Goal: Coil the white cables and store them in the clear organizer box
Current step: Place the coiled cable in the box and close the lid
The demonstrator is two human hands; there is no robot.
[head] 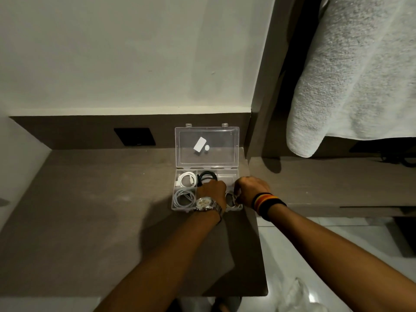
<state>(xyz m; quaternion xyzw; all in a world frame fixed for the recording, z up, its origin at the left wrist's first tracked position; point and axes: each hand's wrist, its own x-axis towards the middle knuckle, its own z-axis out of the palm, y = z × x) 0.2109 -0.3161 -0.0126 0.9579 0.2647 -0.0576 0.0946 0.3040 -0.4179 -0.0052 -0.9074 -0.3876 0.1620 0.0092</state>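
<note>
The clear organizer box (235, 174) stands open at the back right of the brown desk, its lid (207, 145) leaning against the wall panel. One coiled white cable (186, 178) lies in the back left compartment and a second white coil (184, 197) in the front left. A black cable (207, 176) fills the back middle one. My left hand (212, 192), with a wristwatch, reaches into the middle of the box. My right hand (251, 190) is closed over a white cable (231, 200) in the front right compartment. The fingertips of both hands are hidden.
The desk top (90, 210) extends left and forward of the box; its right edge runs just beside the box. A dark wall plate (134, 136) sits on the back panel. A white towel (351, 75) hangs at the right above a lower shelf (326, 183).
</note>
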